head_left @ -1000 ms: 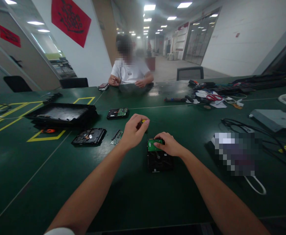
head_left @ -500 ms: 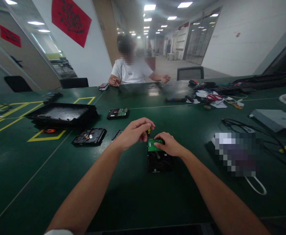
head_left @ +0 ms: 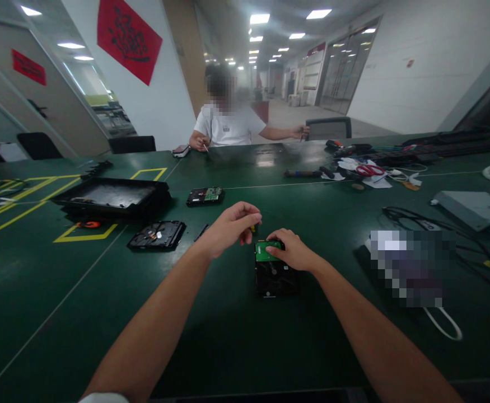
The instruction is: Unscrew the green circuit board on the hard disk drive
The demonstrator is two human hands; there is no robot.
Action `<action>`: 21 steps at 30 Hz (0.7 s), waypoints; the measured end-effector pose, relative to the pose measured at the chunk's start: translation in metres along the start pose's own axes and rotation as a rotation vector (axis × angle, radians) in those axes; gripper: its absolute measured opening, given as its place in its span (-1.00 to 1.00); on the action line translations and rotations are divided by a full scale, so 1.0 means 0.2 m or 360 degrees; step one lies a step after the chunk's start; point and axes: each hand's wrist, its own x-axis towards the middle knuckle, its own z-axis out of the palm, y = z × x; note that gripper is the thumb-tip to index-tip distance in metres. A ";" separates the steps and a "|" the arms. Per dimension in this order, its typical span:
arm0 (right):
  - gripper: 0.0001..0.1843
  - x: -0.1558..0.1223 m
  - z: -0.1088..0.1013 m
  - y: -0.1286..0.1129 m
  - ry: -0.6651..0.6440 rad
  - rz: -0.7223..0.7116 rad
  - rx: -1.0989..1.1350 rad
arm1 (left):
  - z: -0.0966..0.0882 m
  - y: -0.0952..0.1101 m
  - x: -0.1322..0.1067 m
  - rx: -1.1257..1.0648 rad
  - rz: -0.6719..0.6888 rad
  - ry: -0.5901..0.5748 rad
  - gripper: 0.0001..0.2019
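Fingers of right hand (head_left: 293, 250) clasp hard drive (head_left: 275, 281); at its ten o'clock, left hand (head_left: 230, 226) seemingly pinches yellow tool (head_left: 253, 228), probably turning; steadiness needed next.

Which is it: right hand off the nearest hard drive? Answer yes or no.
No, the right hand rests on that hard drive, thumb over its circuit board.

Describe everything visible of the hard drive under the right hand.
The hard drive is a dark, boxy unit with a black casing that looks like metal. A green circuit board covers part of its far end; small pale marks dot the black surface nearer the camera. It lies flat on the green table. The right hand covers its far right part, thumb over the board. Its underside is hidden.
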 end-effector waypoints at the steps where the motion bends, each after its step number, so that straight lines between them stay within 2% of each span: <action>1: -0.73 0.00 0.00 0.00 -0.0002 0.0001 0.0003 | 0.00 0.00 0.00 -0.0024 -0.0019 0.0021 -0.71; 12: -0.75 0.00 0.00 -0.02 0.0015 0.0001 0.0000 | -0.01 0.01 0.00 -0.0143 -0.0228 -0.0030 -0.73; 21: -0.73 -0.01 -0.02 -0.03 -0.0006 0.0020 0.0003 | -0.02 0.00 0.00 -0.0157 -0.0233 -0.0036 -0.65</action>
